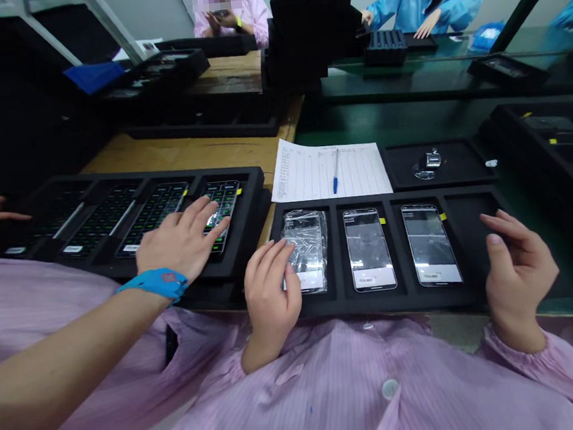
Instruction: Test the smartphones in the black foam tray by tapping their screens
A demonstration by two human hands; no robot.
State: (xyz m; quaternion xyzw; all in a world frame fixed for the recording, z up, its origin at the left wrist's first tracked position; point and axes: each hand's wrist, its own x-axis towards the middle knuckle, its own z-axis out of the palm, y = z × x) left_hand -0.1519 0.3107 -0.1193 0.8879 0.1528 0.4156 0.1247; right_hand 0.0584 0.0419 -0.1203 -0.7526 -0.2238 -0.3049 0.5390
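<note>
A black foam tray (333, 204) lies in front of me with four slots. My left hand (269, 290) rests with its fingers stretched out on a phone in a clear plastic wrap (311, 236) in the leftmost slot. Two unwrapped phones (368, 248) (430, 242) lie face up in the middle slots. My right hand (517, 272) hovers over the bare rightmost slot (468, 222), fingers loosely curled and apart, holding nothing.
A co-worker's hand (181, 241) with a blue wrist strap presses a phone in a second black tray (113, 183) to my left. Behind my tray lie a printed sheet (307, 173) with a blue pen (335, 172) and a small tray with a metal piece (427, 162). Two people sit at the far side.
</note>
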